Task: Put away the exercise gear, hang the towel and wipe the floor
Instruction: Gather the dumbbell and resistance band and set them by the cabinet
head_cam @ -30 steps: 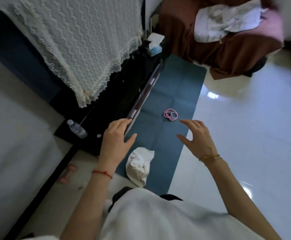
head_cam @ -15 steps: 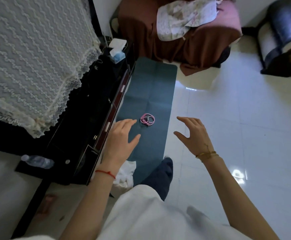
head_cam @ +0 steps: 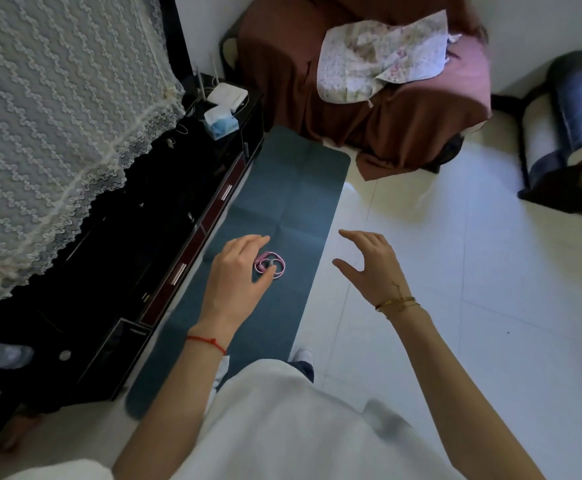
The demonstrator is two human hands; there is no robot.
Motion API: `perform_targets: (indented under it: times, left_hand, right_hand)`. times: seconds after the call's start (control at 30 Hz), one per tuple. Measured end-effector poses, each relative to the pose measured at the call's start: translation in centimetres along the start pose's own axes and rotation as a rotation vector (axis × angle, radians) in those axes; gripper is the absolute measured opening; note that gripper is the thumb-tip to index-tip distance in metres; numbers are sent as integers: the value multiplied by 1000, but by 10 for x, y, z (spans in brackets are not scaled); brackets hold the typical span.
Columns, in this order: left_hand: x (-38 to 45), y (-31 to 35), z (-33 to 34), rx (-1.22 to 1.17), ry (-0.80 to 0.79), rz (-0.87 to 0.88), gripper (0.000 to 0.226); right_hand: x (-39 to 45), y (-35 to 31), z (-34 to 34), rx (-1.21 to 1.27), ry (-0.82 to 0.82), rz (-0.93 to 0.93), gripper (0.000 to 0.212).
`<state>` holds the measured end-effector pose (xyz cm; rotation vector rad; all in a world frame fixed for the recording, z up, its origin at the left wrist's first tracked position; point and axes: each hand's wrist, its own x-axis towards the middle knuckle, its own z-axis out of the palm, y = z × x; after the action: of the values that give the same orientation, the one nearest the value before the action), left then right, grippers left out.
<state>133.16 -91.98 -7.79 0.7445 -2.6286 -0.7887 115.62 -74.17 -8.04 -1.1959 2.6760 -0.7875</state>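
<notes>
A pink cord (head_cam: 271,265), probably a skipping rope or stretch band, lies coiled in a small bundle on the blue mat (head_cam: 284,206), a little left of the frame's centre. Judging by its thin loops, it should be light, limp and rubbery; lifted by a single strand it would likely uncoil and dangle, so the safer hold is to pinch across the whole bundle where the loops cross. The mat itself looks thin and floppy, with fold creases, and will probably need rolling or folding from one short end.

The left hand (head_cam: 236,278) hovers over the cord with fingers loosely spread and thumb out, its grip open and holding nothing; whether the fingertips already touch the cord cannot be told. The right hand (head_cam: 369,266) hangs over the white tiled floor (head_cam: 456,306) to the right of the mat, fingers relaxed and apart, also empty.

Count: one pink cord, one mat, two hands. No towel can be made out with certainty. A tissue box (head_cam: 221,121) sits on the dark cabinet (head_cam: 151,244) in the upper left, and a brown draped chair (head_cam: 379,109) stands at the mat's far end.
</notes>
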Motion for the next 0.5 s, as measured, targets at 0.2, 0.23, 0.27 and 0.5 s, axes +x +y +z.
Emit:
perform_targets:
  times: [0.2,0.23,0.27,0.5]
  left_hand:
    - [47,5,2,29,13,-56,51]
    - [53,5,2,37,22,-68,50]
    - [59,4,2,46,31,-81,49]
    - [93,-4,11,67,92,-227,49]
  right_hand:
    - [66,17,-5,13,-38,-67,47]
    - [75,19,-4,14,-51,-75,47]
    - [85,21,-3,14,-64,-85,47]
    - [159,39,5,-26,-173,-206,48]
